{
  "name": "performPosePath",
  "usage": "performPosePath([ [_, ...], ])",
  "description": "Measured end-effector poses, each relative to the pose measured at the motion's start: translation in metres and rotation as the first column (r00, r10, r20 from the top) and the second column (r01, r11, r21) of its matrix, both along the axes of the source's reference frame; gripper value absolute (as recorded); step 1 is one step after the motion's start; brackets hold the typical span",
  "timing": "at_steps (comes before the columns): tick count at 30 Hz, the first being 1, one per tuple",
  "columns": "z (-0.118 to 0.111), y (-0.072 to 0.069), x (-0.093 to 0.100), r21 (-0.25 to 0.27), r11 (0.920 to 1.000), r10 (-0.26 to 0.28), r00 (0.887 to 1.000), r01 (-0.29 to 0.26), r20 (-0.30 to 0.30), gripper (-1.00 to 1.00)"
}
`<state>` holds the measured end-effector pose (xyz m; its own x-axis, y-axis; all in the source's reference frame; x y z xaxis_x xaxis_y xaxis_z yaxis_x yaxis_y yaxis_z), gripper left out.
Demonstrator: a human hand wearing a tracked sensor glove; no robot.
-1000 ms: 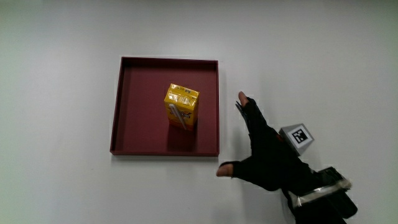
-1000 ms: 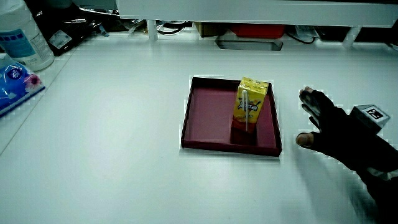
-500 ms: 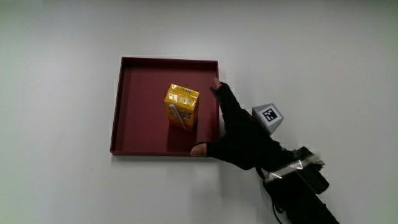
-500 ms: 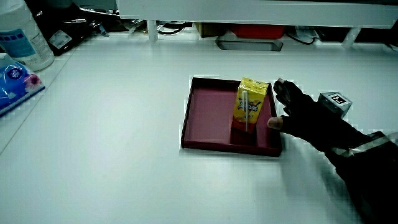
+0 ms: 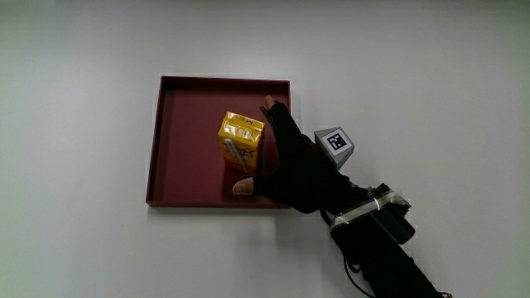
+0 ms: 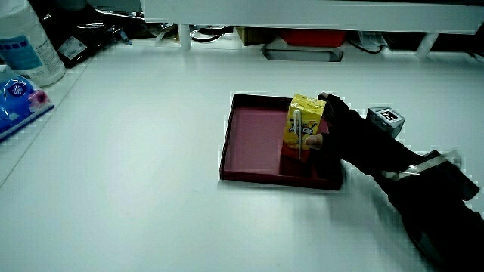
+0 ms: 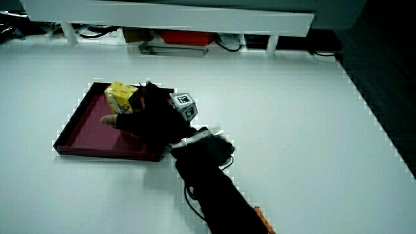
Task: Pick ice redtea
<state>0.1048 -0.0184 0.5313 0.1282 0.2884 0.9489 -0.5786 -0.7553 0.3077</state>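
Carton (image 5: 241, 141) of ice redtea stands upright in the red tray (image 5: 189, 157), hand's (image 5: 294, 170) grip spread beside it.

One yellow drink carton (image 5: 241, 141), one dark red tray (image 5: 185, 141), one gloved hand (image 5: 293, 170). In a side view: one large plastic bottle (image 6: 29, 41), one blue packet (image 6: 17, 103).

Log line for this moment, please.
hand: open, closing around carton | ice redtea carton: upright in red tray, not lifted | grasp: not yet closed
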Motion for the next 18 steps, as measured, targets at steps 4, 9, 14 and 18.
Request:
performPosePath([
  [4,0.004,0.000,0.001,0.001,0.9999,0.015,1.000,-0.015,0.020,0.00],
  [9,0.008,0.002,0.000,-0.019,0.9993,0.033,0.998,-0.032,0.050,0.19],
  [14,0.013,0.004,0.006,-0.020,0.9929,0.118,0.989,-0.117,0.084,0.37],
  [18,0.016,0.002,0.010,-0.032,0.9839,0.178,0.978,-0.176,0.108,0.52],
])
